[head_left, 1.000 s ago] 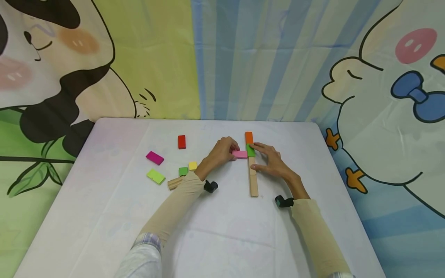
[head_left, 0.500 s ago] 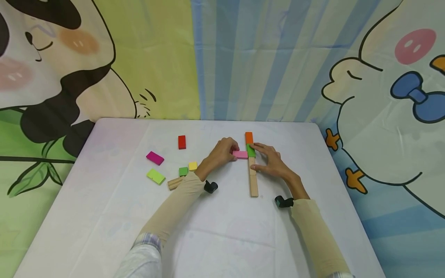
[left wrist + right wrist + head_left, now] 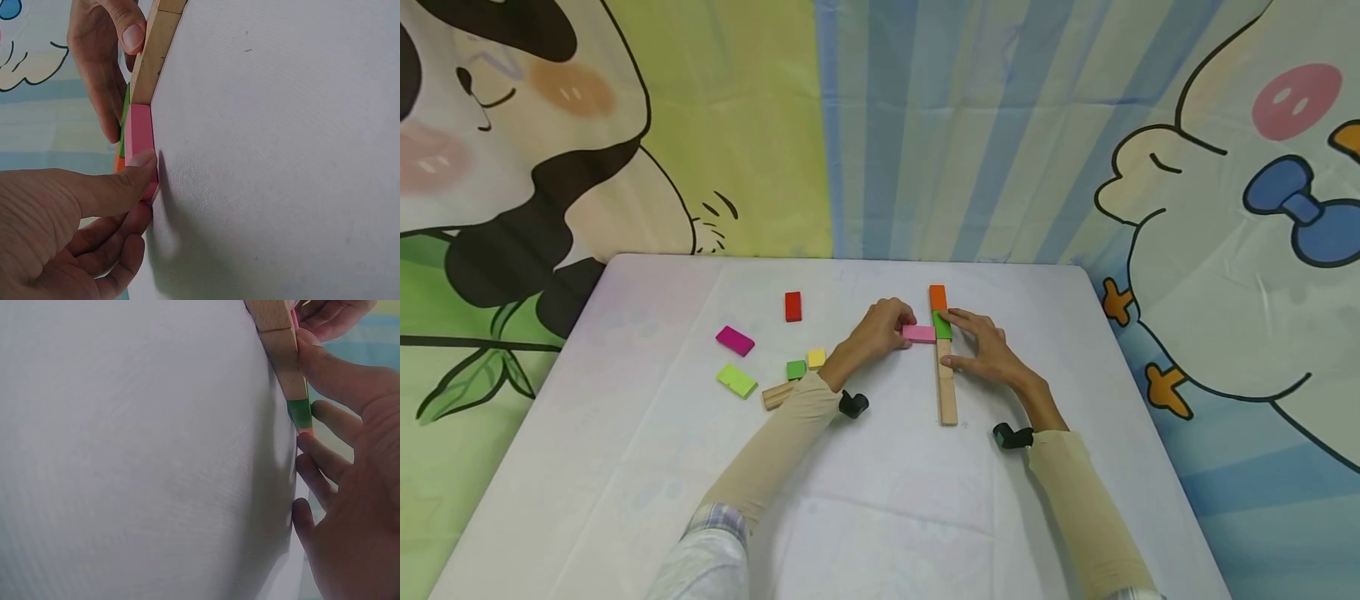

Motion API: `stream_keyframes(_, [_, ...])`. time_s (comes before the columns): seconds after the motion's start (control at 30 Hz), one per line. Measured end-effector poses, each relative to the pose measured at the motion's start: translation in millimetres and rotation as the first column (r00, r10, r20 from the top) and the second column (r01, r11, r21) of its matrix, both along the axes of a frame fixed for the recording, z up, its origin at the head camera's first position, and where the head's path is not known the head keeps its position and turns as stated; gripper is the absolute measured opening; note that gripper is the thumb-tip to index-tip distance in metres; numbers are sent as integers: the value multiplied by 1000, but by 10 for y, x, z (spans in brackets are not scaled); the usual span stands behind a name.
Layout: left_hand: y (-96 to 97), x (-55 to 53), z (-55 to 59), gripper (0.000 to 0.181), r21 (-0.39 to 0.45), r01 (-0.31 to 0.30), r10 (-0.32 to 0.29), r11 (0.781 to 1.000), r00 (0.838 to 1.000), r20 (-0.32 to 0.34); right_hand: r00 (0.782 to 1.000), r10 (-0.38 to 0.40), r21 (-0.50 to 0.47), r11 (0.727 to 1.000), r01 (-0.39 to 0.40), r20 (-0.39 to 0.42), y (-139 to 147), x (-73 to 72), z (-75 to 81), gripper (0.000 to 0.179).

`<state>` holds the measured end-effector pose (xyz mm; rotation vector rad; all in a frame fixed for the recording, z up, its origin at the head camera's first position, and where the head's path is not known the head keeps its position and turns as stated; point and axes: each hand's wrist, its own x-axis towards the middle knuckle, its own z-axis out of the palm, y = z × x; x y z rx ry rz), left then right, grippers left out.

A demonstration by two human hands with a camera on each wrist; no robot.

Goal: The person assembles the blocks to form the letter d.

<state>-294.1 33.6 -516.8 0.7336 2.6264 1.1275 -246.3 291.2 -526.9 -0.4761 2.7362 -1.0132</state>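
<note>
My left hand pinches the outer end of a pink block between thumb and fingers, plainly seen in the left wrist view. The block's other end meets the side of a green block in a straight row. That row runs from an orange block at the far end, through the green one, to plain wooden blocks at the near end. From the row's right side, my right hand touches it with spread fingers: the index fingertip at the green block, the thumb against a wooden block.
Left on the white table lie a red block, a magenta block, a lime block, a small green block and a yellow block. Wooden pieces lie partly under the left sleeve.
</note>
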Motion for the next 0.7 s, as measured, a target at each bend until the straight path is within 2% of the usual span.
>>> stream_keyframes(0.27, [-27,10,1,36,19,-2,2,1000,1000,3,1000,-22,36,999,22,1,-6,17,8,89])
stream_keyframes(0.5, [-30,13,-1,37,7,-3,3,1000,1000,13,999,-39,0,999,39,-8,-38,42,63,99])
stream_keyframes(0.7, [-89,38,34,40,-20,0,0,1000,1000,3,999,-45,13,999,45,-15,-47,56,76,94])
